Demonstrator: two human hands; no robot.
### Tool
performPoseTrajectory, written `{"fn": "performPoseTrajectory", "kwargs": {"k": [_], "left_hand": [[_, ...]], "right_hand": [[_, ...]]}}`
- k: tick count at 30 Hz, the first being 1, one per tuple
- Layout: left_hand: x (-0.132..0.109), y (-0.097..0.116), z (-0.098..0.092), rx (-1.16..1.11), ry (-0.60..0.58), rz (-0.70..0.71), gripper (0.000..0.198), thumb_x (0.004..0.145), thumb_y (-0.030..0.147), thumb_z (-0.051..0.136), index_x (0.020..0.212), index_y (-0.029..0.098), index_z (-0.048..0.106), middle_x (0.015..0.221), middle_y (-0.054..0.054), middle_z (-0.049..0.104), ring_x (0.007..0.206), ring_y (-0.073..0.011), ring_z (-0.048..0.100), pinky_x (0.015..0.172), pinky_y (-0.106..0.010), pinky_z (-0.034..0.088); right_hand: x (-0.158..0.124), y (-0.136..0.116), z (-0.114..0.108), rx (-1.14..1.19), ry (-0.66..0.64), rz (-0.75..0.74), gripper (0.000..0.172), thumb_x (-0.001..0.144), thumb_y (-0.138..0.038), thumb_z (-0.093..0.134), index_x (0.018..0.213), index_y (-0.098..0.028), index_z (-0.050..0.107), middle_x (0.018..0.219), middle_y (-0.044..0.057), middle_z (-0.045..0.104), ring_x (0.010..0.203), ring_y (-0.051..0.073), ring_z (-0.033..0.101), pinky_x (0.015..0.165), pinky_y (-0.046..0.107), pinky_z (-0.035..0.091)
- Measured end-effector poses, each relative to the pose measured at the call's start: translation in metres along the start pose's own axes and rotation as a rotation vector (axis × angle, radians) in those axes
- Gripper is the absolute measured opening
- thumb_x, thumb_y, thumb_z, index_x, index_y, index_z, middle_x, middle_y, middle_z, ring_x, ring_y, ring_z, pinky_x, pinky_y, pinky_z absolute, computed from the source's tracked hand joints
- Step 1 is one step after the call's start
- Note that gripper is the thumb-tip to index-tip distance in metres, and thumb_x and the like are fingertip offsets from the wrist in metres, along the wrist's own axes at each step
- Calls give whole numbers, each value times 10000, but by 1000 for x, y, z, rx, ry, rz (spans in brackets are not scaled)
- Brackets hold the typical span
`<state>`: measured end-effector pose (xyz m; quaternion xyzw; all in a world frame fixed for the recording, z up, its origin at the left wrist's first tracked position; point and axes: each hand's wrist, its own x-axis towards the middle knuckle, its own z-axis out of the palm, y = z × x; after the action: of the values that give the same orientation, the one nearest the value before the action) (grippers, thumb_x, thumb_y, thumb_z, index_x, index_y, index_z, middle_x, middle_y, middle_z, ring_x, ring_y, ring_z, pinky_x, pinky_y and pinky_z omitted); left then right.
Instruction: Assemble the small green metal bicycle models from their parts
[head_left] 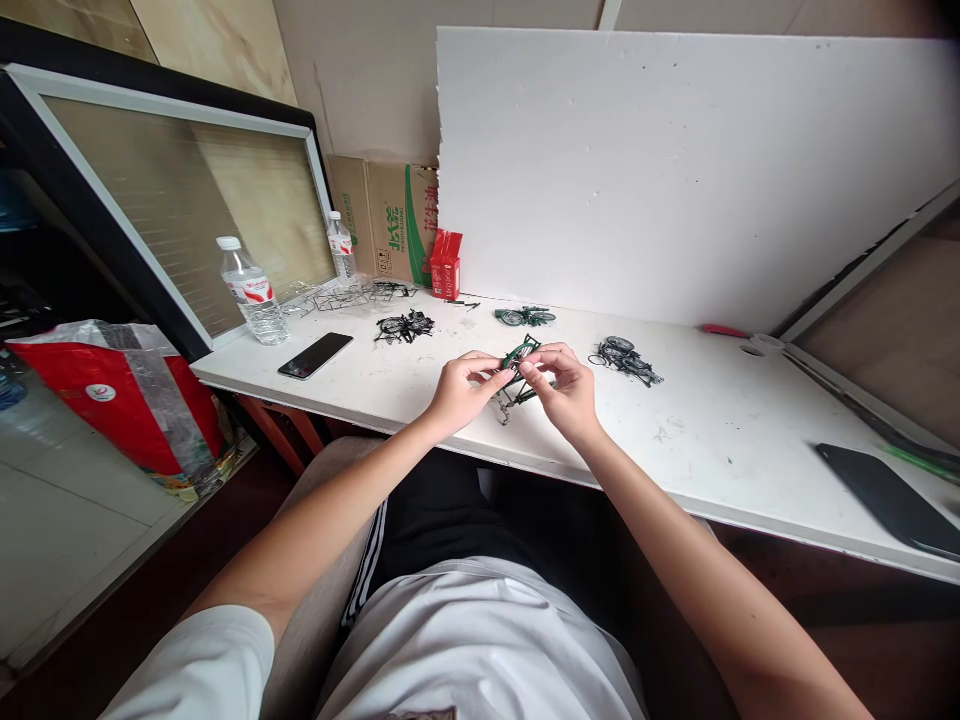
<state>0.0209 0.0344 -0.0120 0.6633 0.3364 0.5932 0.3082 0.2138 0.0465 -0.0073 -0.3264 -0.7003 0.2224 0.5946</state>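
Between my two hands, just over the table's front part, is a small green model bicycle [519, 354] with a thin frame and a wheel. My left hand [468, 388] pinches it from the left with thumb and fingertips. From the right, my right hand [561, 388] grips it the same way, the thumbs close together. Its lower end with thin handlebar-like bars [504, 408] hangs below my fingers; parts of it are hidden by them. Beyond my hands lies another green model bicycle [525, 316] on its side.
Dark model parts [405, 326] lie left, and a dark model bicycle [628, 360] lies right. A phone [316, 355], water bottles [253, 295], a red box [446, 266] and a carton [397, 225] stand or lie on the left. A black slab [892, 498] lies right. A white board [675, 170] stands behind.
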Motion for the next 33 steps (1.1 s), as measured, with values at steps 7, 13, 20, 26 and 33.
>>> {"fn": "performPoseTrajectory", "kwargs": {"k": [7, 13, 20, 26, 33], "left_hand": [[-1, 5, 0, 48, -17, 51, 206, 951, 374, 773, 1006, 194, 857, 1010, -107, 777, 959, -209, 717, 776, -297, 576], [-4, 4, 1, 61, -16, 71, 208, 960, 362, 769, 1045, 196, 861, 1025, -109, 767, 959, -203, 716, 780, -296, 588], [-4, 5, 2, 54, -18, 68, 217, 962, 374, 766, 1036, 190, 854, 1040, -109, 763, 967, -200, 715, 790, -292, 586], [-2, 2, 2, -26, 4, -20, 299, 934, 447, 784, 1027, 169, 838, 1040, -116, 784, 945, -211, 719, 805, -302, 566], [3, -8, 1, -258, 48, -260, 422, 824, 540, 866, 978, 150, 819, 986, -97, 796, 878, -199, 690, 821, -310, 537]], "right_hand": [[0, 0, 2, -63, 20, -11, 224, 954, -514, 779, 967, -292, 804, 1017, 69, 711, 1039, 252, 650, 872, 429, 553], [-1, -4, 5, -100, 68, -53, 188, 947, -470, 796, 953, -282, 801, 1042, 70, 660, 1068, 245, 637, 854, 411, 558], [-3, -8, 6, -128, 91, -63, 174, 947, -456, 793, 975, -284, 796, 1051, 68, 647, 1099, 247, 622, 840, 394, 559], [-4, -5, 5, -107, 82, -23, 310, 895, -486, 829, 1056, -275, 670, 1138, 70, 644, 1100, 240, 646, 855, 380, 564], [-4, 10, 4, -44, 64, 67, 475, 952, -557, 740, 1297, -298, 541, 1318, 101, 670, 1192, 242, 673, 956, 404, 571]]}}
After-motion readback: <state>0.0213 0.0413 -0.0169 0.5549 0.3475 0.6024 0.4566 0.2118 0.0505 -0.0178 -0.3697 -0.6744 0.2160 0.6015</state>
